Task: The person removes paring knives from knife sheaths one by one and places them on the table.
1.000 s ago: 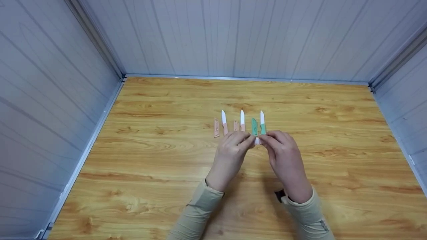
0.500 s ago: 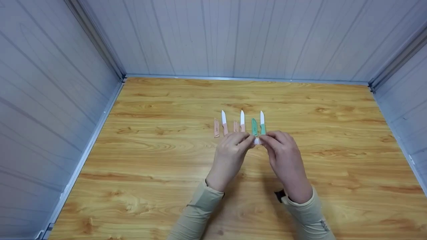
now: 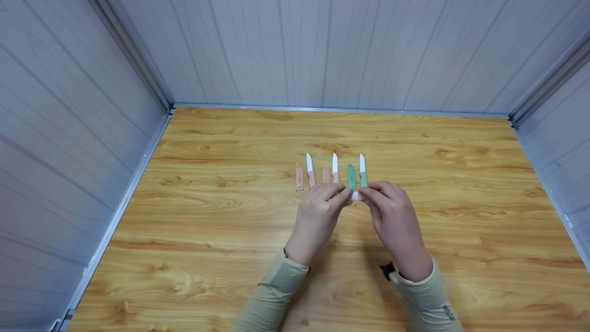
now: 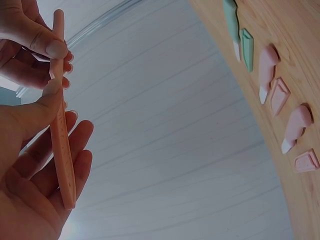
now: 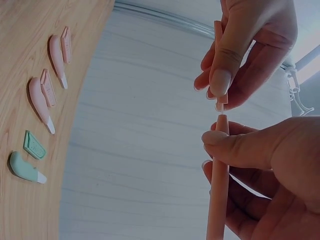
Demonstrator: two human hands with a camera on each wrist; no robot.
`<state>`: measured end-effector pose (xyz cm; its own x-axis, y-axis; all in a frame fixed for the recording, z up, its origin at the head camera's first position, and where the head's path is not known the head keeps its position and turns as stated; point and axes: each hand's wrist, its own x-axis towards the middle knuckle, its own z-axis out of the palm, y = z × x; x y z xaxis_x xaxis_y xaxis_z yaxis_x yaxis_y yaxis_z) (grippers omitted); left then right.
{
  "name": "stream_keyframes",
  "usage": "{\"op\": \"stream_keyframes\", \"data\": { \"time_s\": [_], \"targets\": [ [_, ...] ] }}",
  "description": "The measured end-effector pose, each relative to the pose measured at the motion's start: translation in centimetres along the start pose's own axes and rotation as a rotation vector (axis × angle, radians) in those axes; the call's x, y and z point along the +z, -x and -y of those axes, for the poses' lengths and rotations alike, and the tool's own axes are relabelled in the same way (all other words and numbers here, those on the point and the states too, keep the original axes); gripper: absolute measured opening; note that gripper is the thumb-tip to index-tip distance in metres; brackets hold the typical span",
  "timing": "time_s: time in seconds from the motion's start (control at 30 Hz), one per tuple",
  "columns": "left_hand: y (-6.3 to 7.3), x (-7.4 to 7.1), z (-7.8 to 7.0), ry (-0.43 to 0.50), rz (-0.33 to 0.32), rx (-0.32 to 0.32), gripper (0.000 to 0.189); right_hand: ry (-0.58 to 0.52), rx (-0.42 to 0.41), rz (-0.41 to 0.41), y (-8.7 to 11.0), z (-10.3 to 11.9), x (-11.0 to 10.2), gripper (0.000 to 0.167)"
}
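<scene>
In the head view, my left hand [image 3: 319, 219] and right hand [image 3: 395, 221] meet above the table, fingertips close together. A white knife blade [image 3: 355, 196] shows between them. My left thumb and fingers pinch an orange-pink knife sheath [image 4: 64, 160] with raised marks, seen edge-on in the left wrist view. My right hand grips the smooth orange-pink knife handle [image 5: 219, 192], as the right wrist view shows. Only a short bit of blade appears between handle and sheath; the rest of it is hidden, apparently inside the sheath.
Past my hands, two pink-handled knives [image 3: 311, 178] [image 3: 335, 177] and a green-handled knife [image 3: 363, 178] lie in a row, blades pointing away. A matching sheath lies left of each: pink [image 3: 299, 177], pink [image 3: 326, 174], green [image 3: 351, 175]. Pale panel walls [image 3: 304, 55] enclose the wooden table [image 3: 193, 230].
</scene>
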<state>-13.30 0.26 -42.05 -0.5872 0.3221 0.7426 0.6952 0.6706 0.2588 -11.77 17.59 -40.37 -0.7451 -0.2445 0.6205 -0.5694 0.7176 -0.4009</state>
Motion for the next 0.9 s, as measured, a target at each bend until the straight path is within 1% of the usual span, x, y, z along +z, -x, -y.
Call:
{"op": "stream_keyframes", "data": {
  "time_s": [0.23,0.5,0.9],
  "targets": [
    [0.10,0.07,0.09,0.006,0.033,-0.007,0.017,0.008,0.007,0.014,0.04,-0.03,-0.07,0.016],
    [0.20,0.09,0.16,0.028,0.016,-0.011,0.017,-0.008,0.007,0.013,-0.06,-0.08,-0.15,0.016],
    [0.10,0.00,0.13,0.019,0.015,-0.011,0.017,-0.007,0.017,0.018,-0.09,-0.16,-0.25,0.017]
  ]
}}
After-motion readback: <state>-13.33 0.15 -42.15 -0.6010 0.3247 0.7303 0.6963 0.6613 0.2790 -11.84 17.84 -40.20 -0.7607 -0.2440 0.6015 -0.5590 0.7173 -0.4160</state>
